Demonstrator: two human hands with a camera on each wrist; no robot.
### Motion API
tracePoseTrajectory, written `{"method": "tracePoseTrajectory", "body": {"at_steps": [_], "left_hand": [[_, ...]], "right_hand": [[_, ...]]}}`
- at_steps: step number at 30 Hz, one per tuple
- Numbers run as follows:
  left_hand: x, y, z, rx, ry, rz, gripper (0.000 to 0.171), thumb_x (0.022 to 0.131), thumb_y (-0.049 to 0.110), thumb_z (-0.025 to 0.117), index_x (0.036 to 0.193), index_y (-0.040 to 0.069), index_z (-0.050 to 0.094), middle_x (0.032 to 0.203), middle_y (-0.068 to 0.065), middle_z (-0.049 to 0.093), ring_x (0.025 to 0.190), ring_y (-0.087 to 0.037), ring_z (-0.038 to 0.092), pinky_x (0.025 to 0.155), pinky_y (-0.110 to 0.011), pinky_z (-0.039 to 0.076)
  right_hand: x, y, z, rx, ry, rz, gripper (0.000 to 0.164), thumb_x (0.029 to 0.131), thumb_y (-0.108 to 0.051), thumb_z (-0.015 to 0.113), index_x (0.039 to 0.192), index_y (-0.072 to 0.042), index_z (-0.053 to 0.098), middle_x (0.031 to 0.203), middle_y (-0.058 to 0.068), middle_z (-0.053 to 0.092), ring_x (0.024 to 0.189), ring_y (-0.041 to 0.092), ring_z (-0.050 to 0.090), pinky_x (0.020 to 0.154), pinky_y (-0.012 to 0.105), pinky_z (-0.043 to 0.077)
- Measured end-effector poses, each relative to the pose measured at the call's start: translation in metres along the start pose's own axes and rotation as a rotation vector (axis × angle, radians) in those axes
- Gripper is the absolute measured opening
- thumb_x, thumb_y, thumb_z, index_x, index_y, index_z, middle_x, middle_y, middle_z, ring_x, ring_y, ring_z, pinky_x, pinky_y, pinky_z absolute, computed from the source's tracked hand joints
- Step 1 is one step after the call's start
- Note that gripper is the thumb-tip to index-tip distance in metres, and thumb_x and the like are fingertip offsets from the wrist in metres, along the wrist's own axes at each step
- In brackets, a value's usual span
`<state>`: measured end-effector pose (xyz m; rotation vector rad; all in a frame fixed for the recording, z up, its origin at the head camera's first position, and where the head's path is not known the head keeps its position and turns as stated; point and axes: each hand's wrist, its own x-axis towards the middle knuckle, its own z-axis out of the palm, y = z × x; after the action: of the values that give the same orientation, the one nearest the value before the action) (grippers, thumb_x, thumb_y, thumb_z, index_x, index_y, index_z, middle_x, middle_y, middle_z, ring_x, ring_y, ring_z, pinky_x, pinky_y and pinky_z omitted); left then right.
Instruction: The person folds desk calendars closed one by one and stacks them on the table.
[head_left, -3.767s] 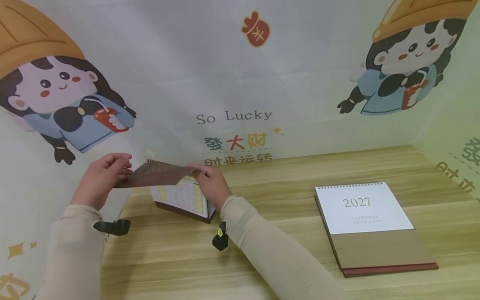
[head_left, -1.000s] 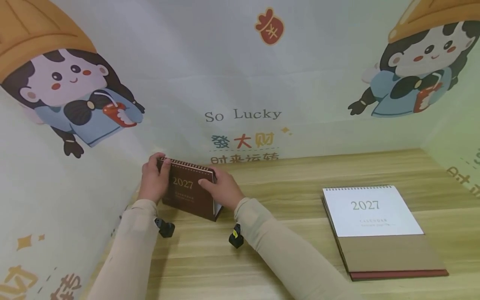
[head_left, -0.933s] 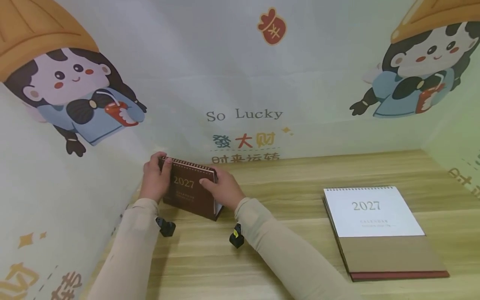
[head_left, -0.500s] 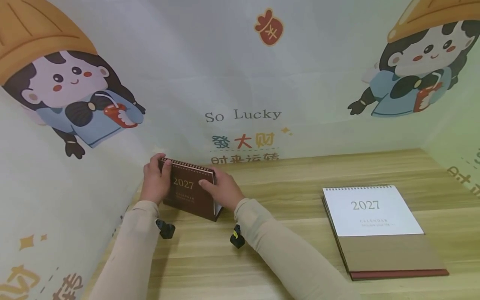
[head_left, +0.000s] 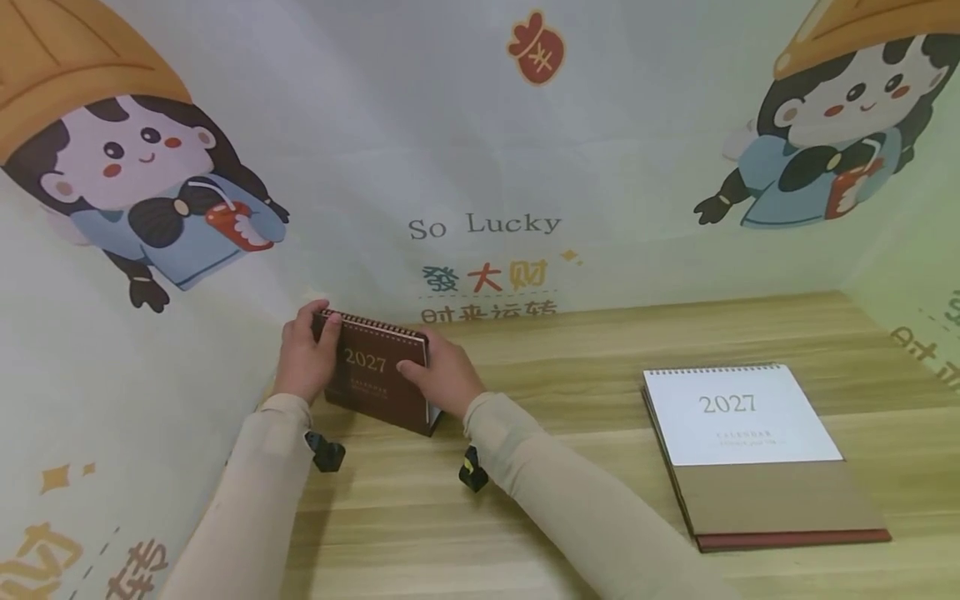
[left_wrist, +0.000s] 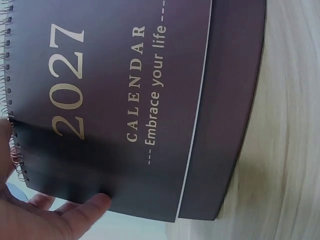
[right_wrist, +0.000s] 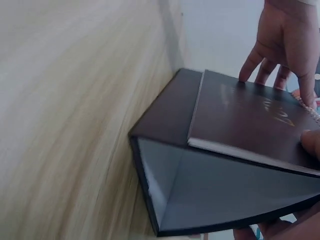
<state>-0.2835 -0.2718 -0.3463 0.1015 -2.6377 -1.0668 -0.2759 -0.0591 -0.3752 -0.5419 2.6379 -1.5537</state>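
A dark brown desk calendar (head_left: 369,379) stands upright like a tent on the table at the left, its gold 2027 cover facing me. My left hand (head_left: 306,354) holds its upper left corner, thumb by the coil binding. In the left wrist view, this hand's fingers (left_wrist: 85,215) lie along the side edge. My right hand (head_left: 448,371) grips the right edge with the thumb (right_wrist: 311,142) on the cover and fingers behind. From the right wrist view, the hollow white inside of the stand (right_wrist: 215,187) shows between its front and back boards.
Another calendar (head_left: 738,412) lies flat on the wooden table (head_left: 555,500) at the right, white 2027 page up, over a tan board with a red edge. A printed cloth (head_left: 375,150) with cartoon figures walls the back and sides.
Earlier, both hands held the brown cover sheet raised, with a white and yellow month page below. Now the cover lies down over the front. During the last second the hands stay nearly still.
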Motion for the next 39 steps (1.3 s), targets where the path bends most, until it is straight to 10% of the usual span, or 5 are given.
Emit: {"method": "tracePoseTrajectory", "body": {"at_steps": [12,18,27,33,39], "left_hand": [[-0.004,0.017,-0.015,-0.054,0.103,0.032,0.059,0.105,0.04,0.045,0.154,0.009,0.034,0.145,-0.028,0.039,0.133,-0.043,0.04,0.11,-0.055,0.032],[-0.002,0.02,-0.025,-0.154,0.148,0.068,0.063,0.104,0.035,0.05,0.157,0.011,0.026,0.146,-0.024,0.041,0.129,-0.04,0.048,0.104,-0.054,0.041],[-0.011,-0.005,-0.032,-0.291,-0.126,-0.061,0.067,0.102,0.053,0.041,0.146,0.003,0.042,0.136,-0.022,0.054,0.124,-0.029,0.05,0.106,-0.047,0.039],[-0.019,-0.01,-0.033,-0.45,-0.31,0.0,0.054,0.103,0.044,0.047,0.144,0.009,0.039,0.12,-0.007,0.061,0.105,-0.01,0.062,0.087,-0.025,0.052],[-0.024,-0.004,-0.027,-0.503,-0.487,0.014,0.057,0.103,0.033,0.053,0.15,0.01,0.029,0.13,-0.016,0.057,0.106,-0.015,0.066,0.085,-0.035,0.056]], "right_hand": [[0.003,-0.018,-0.009,0.06,0.043,0.015,0.055,0.099,-0.032,0.062,0.146,-0.007,0.046,0.138,0.009,0.058,0.125,0.023,0.055,0.104,0.039,0.044],[0.004,-0.035,-0.018,0.144,0.139,-0.033,0.026,0.1,-0.03,0.062,0.12,-0.014,0.066,0.11,0.001,0.071,0.098,0.014,0.065,0.087,0.036,0.052],[-0.003,-0.033,-0.035,0.497,0.13,-0.054,0.025,0.101,-0.026,0.061,0.125,-0.02,0.063,0.107,-0.005,0.071,0.093,0.012,0.069,0.084,0.033,0.054],[-0.003,-0.028,-0.051,0.621,0.125,-0.019,0.029,0.1,-0.024,0.061,0.128,-0.017,0.059,0.108,0.002,0.071,0.094,0.018,0.07,0.083,0.035,0.056],[-0.004,-0.02,-0.064,0.743,0.126,0.034,0.033,0.101,-0.021,0.059,0.134,-0.018,0.054,0.111,0.008,0.071,0.094,0.023,0.07,0.081,0.038,0.057]]}}
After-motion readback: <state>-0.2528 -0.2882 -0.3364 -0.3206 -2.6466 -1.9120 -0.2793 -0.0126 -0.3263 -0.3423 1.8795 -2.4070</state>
